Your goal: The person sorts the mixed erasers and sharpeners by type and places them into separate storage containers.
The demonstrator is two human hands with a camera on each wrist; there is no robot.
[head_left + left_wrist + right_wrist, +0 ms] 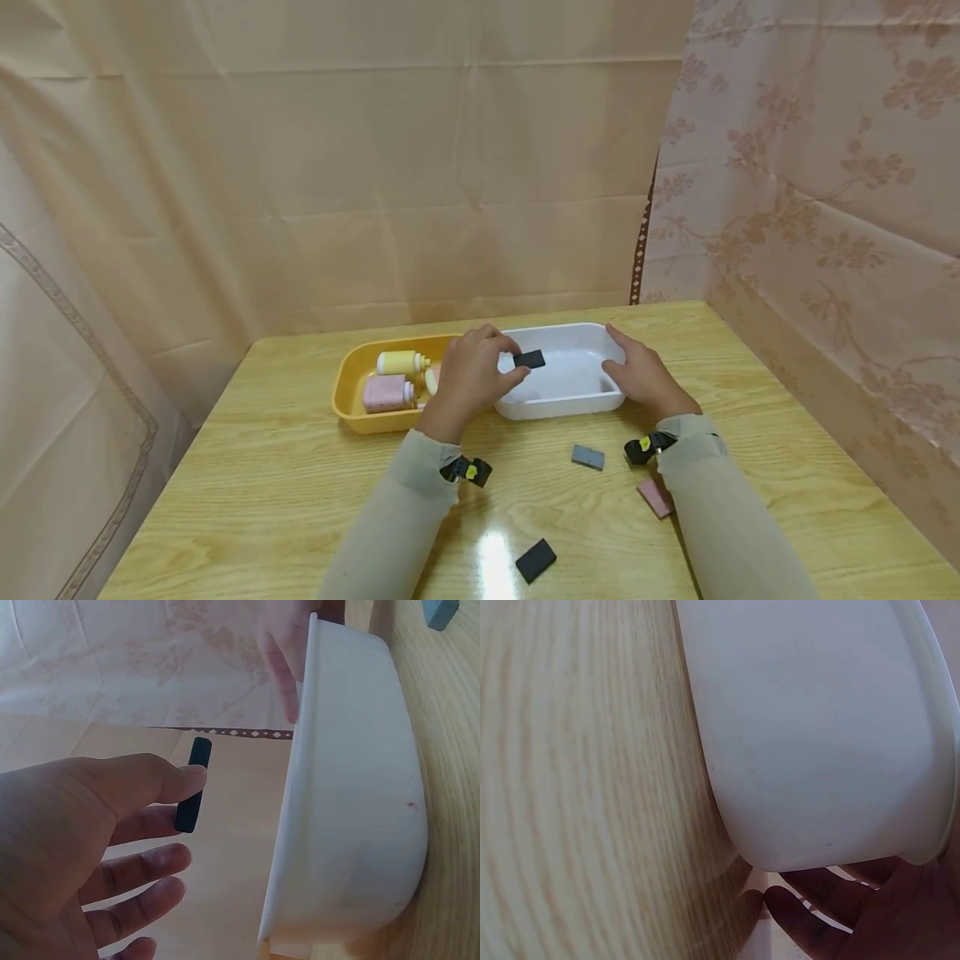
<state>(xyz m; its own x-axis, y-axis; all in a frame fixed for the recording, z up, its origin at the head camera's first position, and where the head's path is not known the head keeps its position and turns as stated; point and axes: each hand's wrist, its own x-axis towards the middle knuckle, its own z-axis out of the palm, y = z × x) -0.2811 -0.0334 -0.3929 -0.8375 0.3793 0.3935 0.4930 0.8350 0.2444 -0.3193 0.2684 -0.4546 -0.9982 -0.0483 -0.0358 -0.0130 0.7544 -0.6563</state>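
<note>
Hands are both up at the white tub now. Left hand pinches a small black block between thumb and fingertips, and holds it just over the tub's near-left part, clear of the floor of the tub. From the left wrist view the black block stands on edge at the thumb tip, apart from the tub's wall, with the lower fingers loose and uncurled beneath it.

Right hand lies against the tub's right end, fingers fairly straight along the wall and thumb up by the rim; the right wrist view shows fingertips tucked by the base of the tub, pressing rather than gripping, I would say.

My read: this is a placing step, and the steadying hand matters. Light tub, smooth tabletop, so keeping that right palm firm should stop it sliding. The block looks best lowered close to the tub's floor before the pinch opens, so it lands flat and does not bounce or skid; letting go from up here risks a clatter.

More pieces wait on the tabletop: a grey block, a pink block partly under the right sleeve, and another black block nearest the camera. Just left of the white tub, touching it or nearly so, a yellow tub holds small bottles.
</note>
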